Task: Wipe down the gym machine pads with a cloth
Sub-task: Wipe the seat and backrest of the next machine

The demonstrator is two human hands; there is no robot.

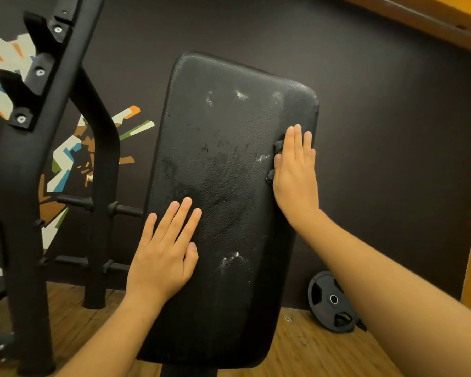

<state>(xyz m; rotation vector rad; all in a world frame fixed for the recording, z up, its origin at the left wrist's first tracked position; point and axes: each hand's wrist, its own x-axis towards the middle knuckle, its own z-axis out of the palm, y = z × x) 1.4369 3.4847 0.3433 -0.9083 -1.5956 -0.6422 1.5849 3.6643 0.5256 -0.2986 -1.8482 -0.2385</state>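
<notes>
left hand (162,257) flat on pad (223,164), right (294,172) pressing cloth (279,145)

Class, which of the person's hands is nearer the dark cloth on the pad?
Right. The right hand presses flat on the cloth; the left hand lies lower on the pad, apart from it.

From where I stand, nothing in the room can be read. The black grained vinyl backrest pad (229,186) shows no legible label. The colourful angular mural (65,159) on the dark wall is shapes only. Any marking on the black round weight plate (321,292) is too dark and small to make out.
</notes>
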